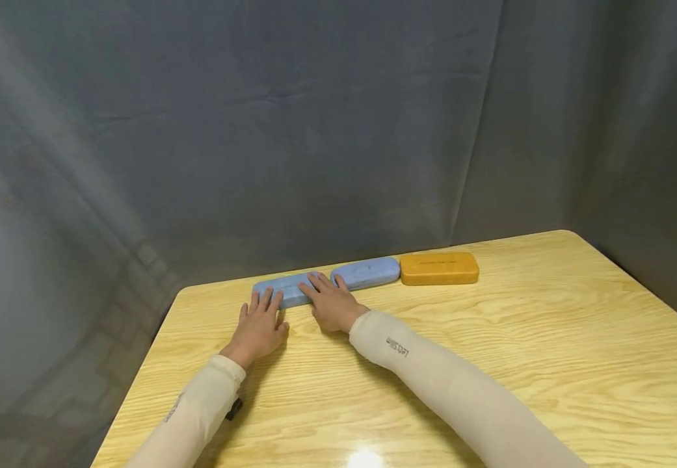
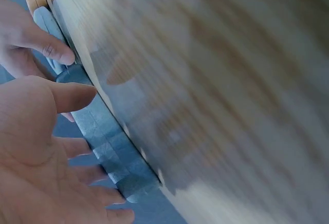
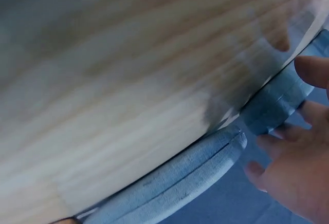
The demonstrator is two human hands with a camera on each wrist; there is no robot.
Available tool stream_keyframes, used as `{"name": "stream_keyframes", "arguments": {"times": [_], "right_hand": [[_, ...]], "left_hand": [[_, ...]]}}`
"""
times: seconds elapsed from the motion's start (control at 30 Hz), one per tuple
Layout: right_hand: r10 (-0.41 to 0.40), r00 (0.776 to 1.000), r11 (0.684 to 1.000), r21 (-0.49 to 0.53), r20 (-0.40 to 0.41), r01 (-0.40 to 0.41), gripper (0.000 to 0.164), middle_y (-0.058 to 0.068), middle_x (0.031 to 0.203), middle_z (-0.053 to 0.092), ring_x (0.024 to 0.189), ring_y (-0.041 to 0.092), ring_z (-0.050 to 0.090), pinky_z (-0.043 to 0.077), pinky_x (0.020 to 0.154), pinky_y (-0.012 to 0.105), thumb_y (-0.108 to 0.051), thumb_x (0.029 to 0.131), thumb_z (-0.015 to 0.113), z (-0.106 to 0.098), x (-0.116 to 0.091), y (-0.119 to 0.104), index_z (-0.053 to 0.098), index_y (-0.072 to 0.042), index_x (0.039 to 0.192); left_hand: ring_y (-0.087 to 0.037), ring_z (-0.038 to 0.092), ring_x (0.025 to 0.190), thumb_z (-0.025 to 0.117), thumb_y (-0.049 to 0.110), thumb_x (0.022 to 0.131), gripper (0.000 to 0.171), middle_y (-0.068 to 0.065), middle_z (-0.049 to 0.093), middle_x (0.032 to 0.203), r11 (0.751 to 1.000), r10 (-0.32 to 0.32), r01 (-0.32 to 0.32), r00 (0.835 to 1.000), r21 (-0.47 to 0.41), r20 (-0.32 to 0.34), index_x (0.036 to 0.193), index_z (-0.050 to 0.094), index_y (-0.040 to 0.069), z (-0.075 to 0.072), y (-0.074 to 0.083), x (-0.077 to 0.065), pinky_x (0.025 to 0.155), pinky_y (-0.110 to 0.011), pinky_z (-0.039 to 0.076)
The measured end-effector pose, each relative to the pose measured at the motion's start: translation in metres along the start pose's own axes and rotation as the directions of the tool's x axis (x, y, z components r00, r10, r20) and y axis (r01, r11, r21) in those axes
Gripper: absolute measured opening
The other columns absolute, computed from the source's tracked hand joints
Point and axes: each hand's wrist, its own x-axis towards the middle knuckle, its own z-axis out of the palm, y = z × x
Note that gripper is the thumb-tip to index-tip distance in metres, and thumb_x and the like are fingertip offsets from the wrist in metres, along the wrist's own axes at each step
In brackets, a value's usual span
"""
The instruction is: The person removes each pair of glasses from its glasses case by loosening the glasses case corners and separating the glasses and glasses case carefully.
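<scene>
Grey curtain [image 1: 315,130] hung behind and along both sides of a pale wood-grained table [image 1: 490,351], whose far edge seemed to serve as a guide for an orange case [image 1: 439,276], a lavender-blue case [image 1: 367,273] and a blue case [image 1: 292,289], set end to end just inside it. The blue case lay leftmost, with the left hand [image 1: 260,330] on its left part and the right hand [image 1: 333,308] at its right end, a spacing that probably kept it steady; both hands touched it with extended fingers, neither clenched around it.
</scene>
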Motion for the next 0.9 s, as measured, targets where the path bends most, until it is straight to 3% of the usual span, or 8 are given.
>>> {"name": "stream_keyframes", "arguments": {"times": [0.23,0.4,0.5,0.67,0.77,0.9], "right_hand": [[-0.026,0.999,0.998,-0.05,-0.033,0.025,0.064,0.002,0.168,0.014,0.156,0.021,0.014,0.016,0.125,0.052,-0.034,0.105,0.05,0.0,-0.011,-0.002,0.018,-0.03,0.16],[-0.051,0.998,0.996,-0.077,-0.039,0.047,0.059,0.004,0.167,0.02,0.155,0.024,0.019,0.021,0.124,0.051,-0.026,0.105,0.046,0.0,-0.024,-0.003,0.022,-0.029,0.16],[-0.065,0.997,0.993,-0.105,-0.051,0.06,0.058,0.005,0.166,0.023,0.153,0.025,0.024,0.023,0.123,0.05,-0.025,0.105,0.046,-0.001,-0.03,-0.004,0.025,-0.027,0.159],[-0.097,0.991,0.987,-0.136,-0.091,0.084,0.054,0.008,0.162,0.033,0.149,0.027,0.033,0.026,0.121,0.049,-0.024,0.105,0.047,-0.002,-0.04,-0.005,0.032,-0.025,0.156],[-0.1,0.989,0.987,-0.138,-0.112,0.084,0.052,0.007,0.158,0.039,0.145,0.027,0.039,0.028,0.12,0.048,-0.027,0.104,0.05,-0.003,-0.044,-0.006,0.037,-0.025,0.154],[-0.102,0.984,0.992,-0.094,-0.143,0.089,0.048,0.007,0.156,0.041,0.143,0.026,0.04,0.03,0.118,0.048,-0.035,0.101,0.057,-0.003,-0.043,-0.005,0.047,-0.025,0.147]], "left_hand": [[-0.051,0.019,0.148,0.058,0.03,0.101,0.063,-0.024,0.027,0.16,0.999,0.011,-0.008,0.998,0.048,-0.058,0.153,0.034,0.005,-0.001,0.004,-0.003,0.11,-0.077,0.018],[-0.047,0.038,0.133,0.062,0.031,0.099,0.047,-0.02,0.044,0.143,0.99,0.053,-0.035,0.99,0.133,-0.133,0.139,0.049,0.008,0.003,0.01,-0.006,0.102,-0.075,0.03],[-0.047,0.045,0.122,0.062,0.027,0.099,0.039,-0.02,0.048,0.134,0.981,0.1,-0.065,0.976,0.182,-0.192,0.132,0.054,0.009,0.004,0.011,-0.009,0.097,-0.072,0.036],[-0.045,0.05,0.108,0.064,0.016,0.097,0.024,-0.021,0.052,0.124,0.968,0.193,-0.136,0.94,0.208,-0.28,0.119,0.057,0.01,0.007,0.01,-0.015,0.085,-0.065,0.041],[-0.043,0.05,0.104,0.066,0.013,0.095,0.021,-0.019,0.053,0.121,0.965,0.23,-0.18,0.931,0.193,-0.284,0.113,0.057,0.011,0.006,0.008,-0.018,0.079,-0.06,0.041],[-0.041,0.048,0.109,0.066,0.011,0.095,0.02,-0.015,0.051,0.121,0.972,0.224,-0.201,0.947,0.12,-0.23,0.113,0.058,0.014,0.0,0.003,-0.019,0.08,-0.056,0.038]]}}
